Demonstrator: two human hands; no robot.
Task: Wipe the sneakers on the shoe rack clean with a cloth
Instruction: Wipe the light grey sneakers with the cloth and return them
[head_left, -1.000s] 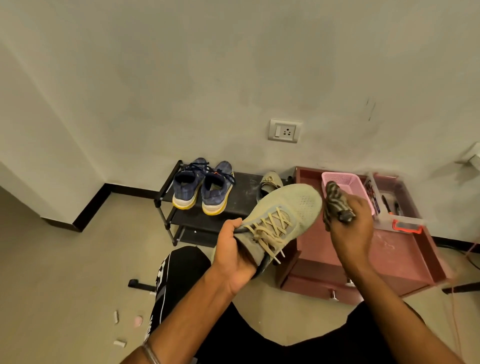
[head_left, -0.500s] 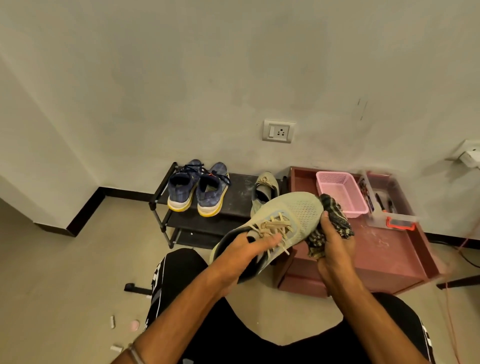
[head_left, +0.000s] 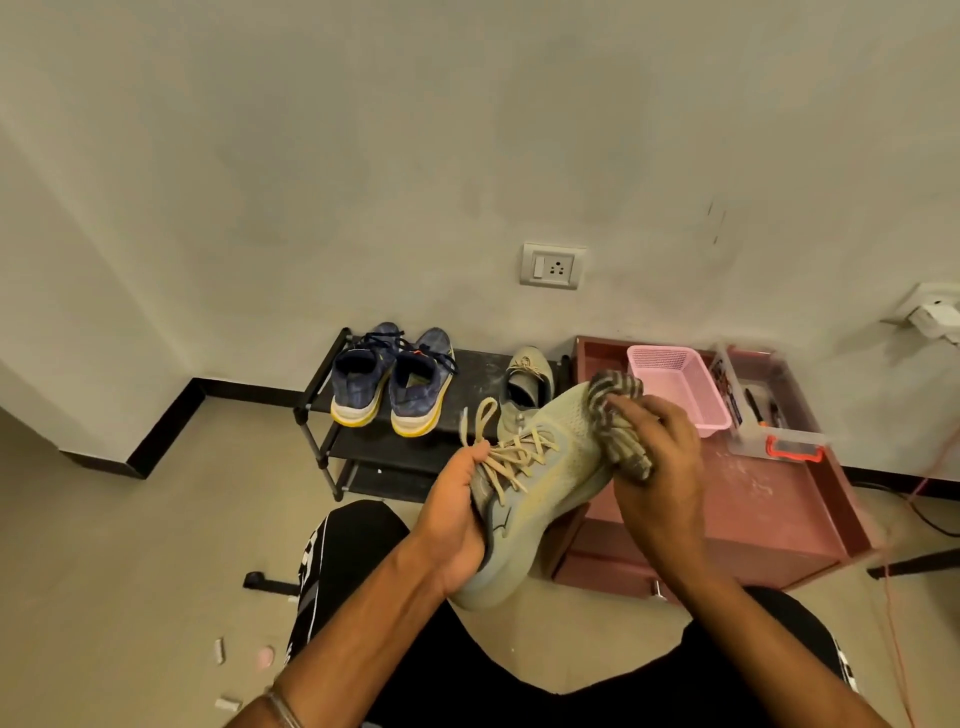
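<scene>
My left hand (head_left: 457, 525) grips a pale green sneaker (head_left: 545, 478) at its heel and laces, holding it in the air with the toe pointing up and away. A bunched striped cloth (head_left: 615, 415) is gripped in my right hand (head_left: 660, 467) and pressed against the toe side of that sneaker. Behind it, the black shoe rack (head_left: 322, 410) carries a pair of blue sneakers (head_left: 392, 382) with yellow soles on the left and the matching green sneaker (head_left: 527, 376) on the right.
A low reddish cabinet (head_left: 769, 519) stands right of the rack, with a pink basket (head_left: 675, 384) and a clear box (head_left: 769, 415) with an orange latch on top. My knees in black shorts fill the bottom. A wall socket (head_left: 553, 266) sits above the rack. Small scraps lie on the floor at left.
The sneaker has turned so its side and sole edge face me. My left hand moved from the laces to the heel. The cloth slid up along the toe.
</scene>
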